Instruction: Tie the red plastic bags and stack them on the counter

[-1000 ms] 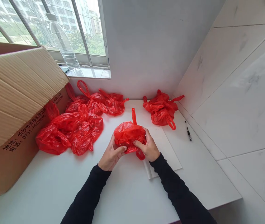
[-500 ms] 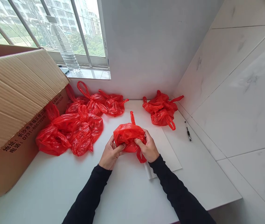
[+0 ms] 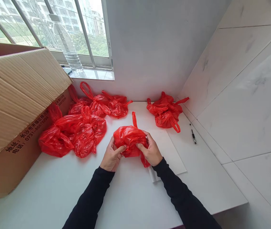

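Note:
Between my two hands is a red plastic bag [image 3: 131, 140], bunched up, with one handle loop standing up at its far side and another hanging at the right. My left hand [image 3: 112, 155] grips its left side, thumb on top and fingers underneath. On the right side my right hand [image 3: 151, 149] pinches the plastic between thumb and fingers. What the bag contains is hidden. Partly under the bag and my right wrist lies a white sheet [image 3: 171, 156], with a pale rolled edge [image 3: 152, 175] near its front.
Several knotted red bags [image 3: 87, 133] lie to the left, beside a large open cardboard box [image 3: 18, 95]. More red plastic [image 3: 165, 111] is heaped at the back right, near a black pen [image 3: 193, 136]. A water bottle [image 3: 69, 51] stands on the windowsill. Tiled wall [image 3: 250, 95] borders the right.
My left hand has shifted slightly left, and the bag's left side has spread a little wider with it. The right hand keeps its pinch. The camera view has moved slightly.

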`<state>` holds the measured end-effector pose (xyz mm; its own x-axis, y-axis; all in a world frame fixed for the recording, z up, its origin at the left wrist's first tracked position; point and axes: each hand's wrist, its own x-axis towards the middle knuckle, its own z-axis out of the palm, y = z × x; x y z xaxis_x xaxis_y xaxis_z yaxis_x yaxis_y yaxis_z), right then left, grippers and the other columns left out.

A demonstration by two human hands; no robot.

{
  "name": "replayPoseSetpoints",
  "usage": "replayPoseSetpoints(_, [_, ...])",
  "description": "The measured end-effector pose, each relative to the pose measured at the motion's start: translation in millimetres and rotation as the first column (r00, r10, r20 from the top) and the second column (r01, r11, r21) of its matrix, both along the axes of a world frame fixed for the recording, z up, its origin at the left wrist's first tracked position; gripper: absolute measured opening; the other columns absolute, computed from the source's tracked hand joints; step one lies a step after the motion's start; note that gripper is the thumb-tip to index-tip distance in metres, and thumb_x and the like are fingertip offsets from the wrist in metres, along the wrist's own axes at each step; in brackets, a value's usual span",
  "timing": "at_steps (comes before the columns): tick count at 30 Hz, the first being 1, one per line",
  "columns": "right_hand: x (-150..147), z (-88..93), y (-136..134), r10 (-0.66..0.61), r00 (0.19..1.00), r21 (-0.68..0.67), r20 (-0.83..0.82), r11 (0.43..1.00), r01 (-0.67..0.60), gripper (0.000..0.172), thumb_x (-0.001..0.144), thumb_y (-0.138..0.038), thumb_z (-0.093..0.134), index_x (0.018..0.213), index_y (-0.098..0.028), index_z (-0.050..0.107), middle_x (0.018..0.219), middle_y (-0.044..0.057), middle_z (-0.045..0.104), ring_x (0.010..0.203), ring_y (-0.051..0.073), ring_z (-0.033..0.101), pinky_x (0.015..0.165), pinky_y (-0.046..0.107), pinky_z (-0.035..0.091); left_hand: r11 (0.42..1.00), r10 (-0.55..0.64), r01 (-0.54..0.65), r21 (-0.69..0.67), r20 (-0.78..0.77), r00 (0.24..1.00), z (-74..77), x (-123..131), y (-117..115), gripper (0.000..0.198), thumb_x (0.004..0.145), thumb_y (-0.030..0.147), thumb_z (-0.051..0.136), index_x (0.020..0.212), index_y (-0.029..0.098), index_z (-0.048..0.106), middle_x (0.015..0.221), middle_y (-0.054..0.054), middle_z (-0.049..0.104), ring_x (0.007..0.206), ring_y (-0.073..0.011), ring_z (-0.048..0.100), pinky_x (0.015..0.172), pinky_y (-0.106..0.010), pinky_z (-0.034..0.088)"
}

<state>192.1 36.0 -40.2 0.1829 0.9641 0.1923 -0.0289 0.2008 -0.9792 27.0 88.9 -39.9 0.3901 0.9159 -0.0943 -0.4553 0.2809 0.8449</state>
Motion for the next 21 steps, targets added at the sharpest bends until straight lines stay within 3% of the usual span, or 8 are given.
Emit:
replayPoseSetpoints(5, [-5.1, -1.4, -1.0, 0.054, 0.998, -0.001, -0.015, 0.999, -0.054, 0.058, 0.081, -0.022, 0.068, 0.135, -0.023, 0.046, 0.116, 0.006, 0.067, 0.105, 0.02, 0.065, 0.097, 0.036, 0.053, 0.995, 0.099, -0.099, 0.0, 0.008, 0.995, -1.4, 1.5, 1.0, 0.063, 0.068, 0.025, 0.085, 0.124, 0.021, 0.057, 0.113, -0.007, 0.07, 0.107, -0.0266, 0.067, 0.086, -0.033, 0.059])
replayPoseSetpoints(8, [-4.7, 0.2, -0.1, 0.003, 1.0, 0.004, -0.024, 1.0, -0.003, 0.046, 0.085, -0.028, 0.066, 0.128, -0.021, 0.05, 0.117, 0.008, 0.067, 0.106, 0.021, 0.066, 0.098, 0.038, 0.052, 0.999, -0.02, 0.02, -0.043, 0.008, 1.0, 0.8, 1.7, -1.8, 0.051, 0.08, 0.034, 0.076, 0.125, 0.021, 0.057, 0.121, -0.01, 0.068, 0.113, -0.0287, 0.065, 0.088, -0.036, 0.059])
replayPoseSetpoints(10, [-1.8, 1.9, 0.2, -0.028, 1.0, 0.01, -0.01, 1.0, 0.028, 0.045, 0.087, -0.03, 0.064, 0.128, -0.02, 0.051, 0.12, 0.009, 0.066, 0.11, 0.022, 0.065, 0.102, 0.039, 0.05, 0.992, -0.122, 0.123, -0.018, 0.017, 0.992, 2.7, 2.1, -4.6, 0.056, 0.08, 0.031, 0.076, 0.13, 0.023, 0.053, 0.127, -0.01, 0.065, 0.115, -0.0284, 0.064, 0.088, -0.036, 0.059])
replayPoseSetpoints(13, [2.1, 3.2, -0.6, 0.044, 0.999, 0.0, -0.019, 0.999, -0.044, 0.067, 0.083, -0.028, 0.068, 0.143, -0.022, 0.037, 0.131, 0.01, 0.061, 0.117, 0.023, 0.062, 0.105, 0.041, 0.049, 0.989, -0.133, 0.132, 0.064, 0.013, 0.991, 3.8, 3.5, -7.4, 0.074, 0.072, 0.018, 0.083, 0.135, 0.027, 0.046, 0.129, -0.009, 0.063, 0.116, -0.0267, 0.063, 0.091, -0.035, 0.057])
replayPoseSetpoints(16, [2.2, 2.6, -1.7, 0.128, 0.991, 0.005, -0.035, 0.992, -0.128, 0.086, 0.078, -0.021, 0.071, 0.15, -0.025, 0.024, 0.138, 0.011, 0.055, 0.122, 0.023, 0.059, 0.106, 0.041, 0.049, 0.994, -0.071, 0.071, 0.087, -0.012, 0.997, 4.0, 4.5, -7.6, 0.075, 0.069, 0.016, 0.083, 0.134, 0.026, 0.046, 0.127, -0.009, 0.064, 0.114, -0.0265, 0.064, 0.089, -0.034, 0.057])
replayPoseSetpoints(19, [2.8, 2.7, -1.7, 0.11, 0.994, 0.049, -0.006, 0.993, -0.109, 0.077, 0.075, -0.012, 0.066, 0.144, -0.023, 0.035, 0.131, 0.009, 0.06, 0.117, 0.021, 0.061, 0.103, 0.037, 0.049, 0.992, -0.022, 0.024, 0.126, -0.011, 1.0, 5.4, 1.7, -5.5, 0.069, 0.065, 0.012, 0.08, 0.127, 0.025, 0.053, 0.116, -0.006, 0.067, 0.108, -0.0251, 0.065, 0.086, -0.033, 0.056])
replayPoseSetpoints(21, [5.5, 4.5, -1.9, 0.092, 0.996, 0.081, 0.018, 0.992, -0.093, 0.069, 0.071, -0.008, 0.061, 0.137, -0.022, 0.046, 0.126, 0.007, 0.062, 0.112, 0.02, 0.062, 0.101, 0.035, 0.05, 0.994, 0.01, -0.017, 0.107, 0.066, 0.998, 6.5, -3.7, -2.0, 0.048, 0.067, 0.016, 0.074, 0.113, 0.022, 0.062, 0.106, -0.005, 0.069, 0.102, -0.0242, 0.066, 0.087, -0.035, 0.055])
